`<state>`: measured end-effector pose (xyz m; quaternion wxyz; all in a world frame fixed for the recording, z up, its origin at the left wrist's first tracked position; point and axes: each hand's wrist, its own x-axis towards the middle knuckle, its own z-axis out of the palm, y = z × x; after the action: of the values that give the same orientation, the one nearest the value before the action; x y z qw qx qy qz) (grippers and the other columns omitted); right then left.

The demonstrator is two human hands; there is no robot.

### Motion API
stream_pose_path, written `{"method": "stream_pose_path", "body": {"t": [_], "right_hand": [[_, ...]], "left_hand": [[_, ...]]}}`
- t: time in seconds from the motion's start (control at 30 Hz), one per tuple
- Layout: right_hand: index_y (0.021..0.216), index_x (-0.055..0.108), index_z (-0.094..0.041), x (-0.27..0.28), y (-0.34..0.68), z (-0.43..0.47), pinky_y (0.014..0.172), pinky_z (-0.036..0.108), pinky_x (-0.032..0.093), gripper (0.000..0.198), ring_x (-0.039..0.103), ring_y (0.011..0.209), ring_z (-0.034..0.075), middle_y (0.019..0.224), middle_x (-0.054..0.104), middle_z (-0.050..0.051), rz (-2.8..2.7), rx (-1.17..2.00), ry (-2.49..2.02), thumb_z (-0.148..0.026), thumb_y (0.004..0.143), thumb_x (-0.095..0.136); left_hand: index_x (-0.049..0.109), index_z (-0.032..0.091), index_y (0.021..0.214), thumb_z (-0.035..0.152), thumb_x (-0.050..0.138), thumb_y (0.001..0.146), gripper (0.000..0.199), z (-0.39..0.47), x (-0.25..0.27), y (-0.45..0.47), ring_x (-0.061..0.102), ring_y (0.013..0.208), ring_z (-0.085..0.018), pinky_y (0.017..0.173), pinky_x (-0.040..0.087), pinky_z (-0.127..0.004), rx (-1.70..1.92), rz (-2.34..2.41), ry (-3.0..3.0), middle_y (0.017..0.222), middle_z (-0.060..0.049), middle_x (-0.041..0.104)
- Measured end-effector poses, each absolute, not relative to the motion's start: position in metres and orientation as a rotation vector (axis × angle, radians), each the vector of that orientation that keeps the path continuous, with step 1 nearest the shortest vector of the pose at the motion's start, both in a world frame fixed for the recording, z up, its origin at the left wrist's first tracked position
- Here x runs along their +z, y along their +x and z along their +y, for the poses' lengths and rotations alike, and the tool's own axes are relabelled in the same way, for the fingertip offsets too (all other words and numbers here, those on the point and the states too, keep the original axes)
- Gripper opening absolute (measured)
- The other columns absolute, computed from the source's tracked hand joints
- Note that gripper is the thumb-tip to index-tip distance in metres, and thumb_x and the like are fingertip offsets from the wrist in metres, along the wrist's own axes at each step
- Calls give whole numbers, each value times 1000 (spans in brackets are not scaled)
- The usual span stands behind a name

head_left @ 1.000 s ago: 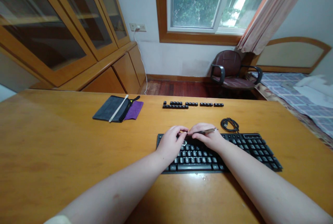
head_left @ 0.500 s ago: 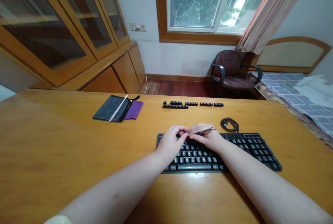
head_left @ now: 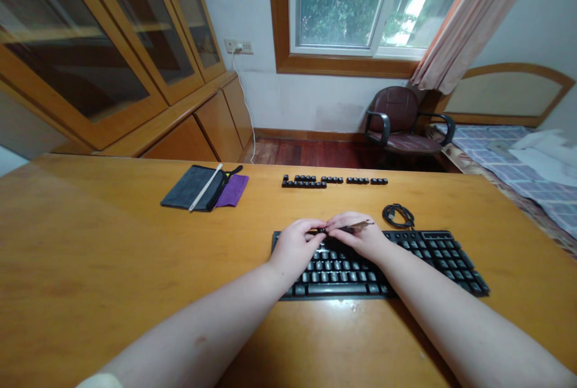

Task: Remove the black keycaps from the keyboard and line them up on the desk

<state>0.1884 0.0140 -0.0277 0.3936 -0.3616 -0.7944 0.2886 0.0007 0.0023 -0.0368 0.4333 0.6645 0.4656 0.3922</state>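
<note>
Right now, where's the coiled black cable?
In the head view, the coiled black cable lies right of centre on the desk, just beyond the far edge of the keyboard and to the right of the person's right hand.

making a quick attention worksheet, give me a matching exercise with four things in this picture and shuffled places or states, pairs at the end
1. keyboard
2. loose keycaps
3. black cable
4. gray pouch

A. in broken rows near the desk's far edge
B. beneath a pale stick
C. partly covered by the left hand and right hand
D. coiled beyond the keyboard

Pairs: 1-C, 2-A, 3-D, 4-B
</note>
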Motion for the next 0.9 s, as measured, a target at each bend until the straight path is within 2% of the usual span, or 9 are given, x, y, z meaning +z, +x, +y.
{"method": "stream_pose_path", "body": {"t": [0.23,0.4,0.6,0.77,0.9], "right_hand": [[86,69,-19,-27,190,12,81,34,51,21,65,84,18,87,70,7,-1946,702,-980,-30,89,50],[102,67,-19,-27,194,11,71,31,50,28,62,75,17,81,67,8,-2088,533,-1091,-28,92,43],[117,61,-24,-31,193,12,74,28,49,32,65,81,16,98,71,6,-2385,542,-1063,-24,86,53],[111,64,-25,-33,191,14,82,28,48,28,65,92,17,104,69,4,-2354,626,-1088,-25,85,55],[102,65,-23,-32,189,14,75,26,49,22,66,85,17,98,71,4,-2338,648,-1166,-33,83,59]], "left_hand": [[61,19,103,11,57,79,25,4,-43,1,62,97,-15,88,53,-31,1060,1165,1606,105,-6,60],[47,20,121,9,53,80,43,3,-50,1,63,97,-15,89,53,-32,1058,1147,1571,111,-8,55],[35,26,133,8,51,80,58,1,-47,-1,64,94,-14,91,51,-33,1014,1096,1708,127,-9,48],[31,26,136,7,50,80,62,1,-48,-1,64,95,-14,89,52,-33,988,1054,1686,130,-11,46],[33,25,135,6,50,78,62,2,-48,0,65,94,-15,89,52,-34,944,1045,1725,129,-11,47]]}}
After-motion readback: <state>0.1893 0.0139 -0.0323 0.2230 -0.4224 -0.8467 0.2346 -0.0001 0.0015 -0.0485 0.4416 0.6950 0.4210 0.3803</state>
